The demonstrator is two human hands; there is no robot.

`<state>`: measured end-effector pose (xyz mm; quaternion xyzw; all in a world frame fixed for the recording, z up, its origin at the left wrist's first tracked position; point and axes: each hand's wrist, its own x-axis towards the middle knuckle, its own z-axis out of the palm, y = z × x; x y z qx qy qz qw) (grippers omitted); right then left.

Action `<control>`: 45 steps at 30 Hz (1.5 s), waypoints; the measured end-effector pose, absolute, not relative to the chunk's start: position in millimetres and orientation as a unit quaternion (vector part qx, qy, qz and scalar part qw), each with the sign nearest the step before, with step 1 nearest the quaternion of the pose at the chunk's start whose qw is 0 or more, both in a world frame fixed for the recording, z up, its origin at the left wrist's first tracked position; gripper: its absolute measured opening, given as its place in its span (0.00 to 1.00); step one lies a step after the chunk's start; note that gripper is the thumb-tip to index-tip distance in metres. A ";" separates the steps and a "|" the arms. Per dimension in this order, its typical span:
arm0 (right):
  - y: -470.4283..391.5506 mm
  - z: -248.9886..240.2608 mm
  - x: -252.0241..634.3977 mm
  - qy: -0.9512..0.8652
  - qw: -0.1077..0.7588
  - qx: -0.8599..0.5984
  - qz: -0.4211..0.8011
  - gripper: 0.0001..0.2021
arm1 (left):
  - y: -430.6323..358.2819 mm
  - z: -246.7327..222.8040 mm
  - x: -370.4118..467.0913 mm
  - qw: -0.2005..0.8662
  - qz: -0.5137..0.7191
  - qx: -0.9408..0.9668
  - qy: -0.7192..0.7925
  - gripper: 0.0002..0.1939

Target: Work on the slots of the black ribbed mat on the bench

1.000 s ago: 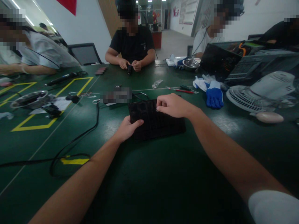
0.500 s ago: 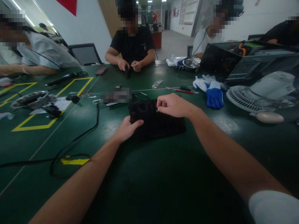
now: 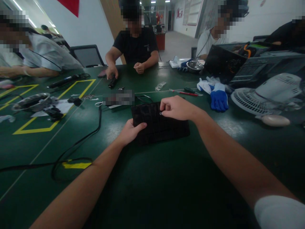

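A flat, black, rectangular case-like item (image 3: 164, 128) with a blocky surface pattern is tilted up towards me over the green table. My left hand (image 3: 131, 132) grips its left side, thumb lying across the front and the other fingers hidden behind. Over its upper right part, my right hand (image 3: 175, 108) is closed in a pinch. At those fingertips shows a small shiny piece (image 3: 160, 113), too small for me to name. The dark surface makes its details hard to make out.
Right of my hands lie blue-and-white gloves (image 3: 218, 98), a red pen-like tool (image 3: 189, 93) and a white fan (image 3: 269, 95). A black cable (image 3: 99, 119) loops on the left, near a round metal part (image 3: 32, 101). Across the table sits a person in black (image 3: 137, 47).
My hands and the black case have hardly moved. Across the table, the person's hand has carried a small dark object to my left and holds it near the tabletop.
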<state>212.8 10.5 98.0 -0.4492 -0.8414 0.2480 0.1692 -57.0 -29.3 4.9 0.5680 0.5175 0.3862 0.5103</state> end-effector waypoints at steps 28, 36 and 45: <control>10.0 93.4 210.8 -0.849 0.178 -0.450 0.212 0.04 | -31.2 10.1 -55.7 0.501 0.375 0.577 0.526 0.23; 7.8 94.1 208.7 -0.849 0.177 -0.455 0.201 0.05 | -30.6 7.6 -56.2 0.500 0.378 0.576 0.525 0.23; 8.1 92.5 206.8 -0.850 0.180 -0.460 0.184 0.05 | -31.4 9.2 -55.6 0.498 0.375 0.582 0.522 0.23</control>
